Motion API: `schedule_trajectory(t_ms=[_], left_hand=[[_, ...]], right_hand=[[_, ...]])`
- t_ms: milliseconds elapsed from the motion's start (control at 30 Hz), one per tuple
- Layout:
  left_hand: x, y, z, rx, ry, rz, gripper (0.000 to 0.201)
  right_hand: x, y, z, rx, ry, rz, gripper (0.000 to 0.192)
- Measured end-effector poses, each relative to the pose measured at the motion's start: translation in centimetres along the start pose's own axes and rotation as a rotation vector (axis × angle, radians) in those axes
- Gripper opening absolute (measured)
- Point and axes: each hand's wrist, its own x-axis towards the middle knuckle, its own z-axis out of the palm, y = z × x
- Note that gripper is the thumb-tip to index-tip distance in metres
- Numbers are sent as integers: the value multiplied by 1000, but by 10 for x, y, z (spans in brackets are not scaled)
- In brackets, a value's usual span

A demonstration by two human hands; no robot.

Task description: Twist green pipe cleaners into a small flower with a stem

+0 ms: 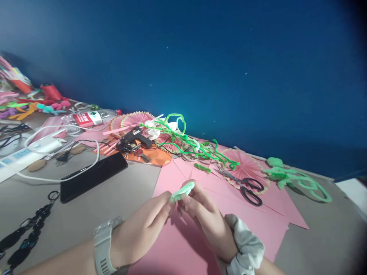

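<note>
A short, fuzzy, pale green pipe-cleaner piece (182, 191) is pinched between both hands above the pink paper (172, 248). My left hand (146, 225), with a watch on its wrist, grips the lower left end; its fingers are closed. My right hand (205, 217), a grey scrunchie round its wrist, closes thumb and fingers on the other end. Black-handled scissors (243, 185) lie spread on the paper to the right of my hands. Beyond my hands sits a small twisted green pipe-cleaner piece (202, 168). Part of the held piece is hidden by my fingers.
A black hot glue gun (134, 138), bright green pipe cleaners (206, 149) and folded paper fans (242, 164) lie along the blue wall. At left are a phone (94, 177), a white power strip (31, 152), cables and a plastic bottle (88, 118). Pale green fuzzy loops (301, 183) lie far right.
</note>
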Motion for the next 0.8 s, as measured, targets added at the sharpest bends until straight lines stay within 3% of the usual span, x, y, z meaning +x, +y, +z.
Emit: schedule_trajectory(t_ms=[133, 233, 300, 400, 533, 667, 800], left_hand=[[2, -5, 3, -482, -89, -116, 32], [3, -10, 3, -593, -124, -134, 31], [2, -9, 0, -441, -83, -108, 30], [1, -5, -6, 48, 30, 35, 27], [5, -3, -13, 492, 83, 137, 20], [13, -5, -15, 692, 116, 100, 18], [15, -5, -12, 715, 60, 73, 19]], right_hand=[[0, 2, 2, 79, -58, 11, 18], [2, 4, 1, 101, -65, 46, 19], [4, 2, -3, 131, -81, 60, 21], [9, -7, -12, 49, -71, 35, 28], [16, -23, -23, -419, 10, -49, 23], [19, -30, -31, -914, -103, -248, 13], [19, -32, -36, -1257, -254, -365, 18]])
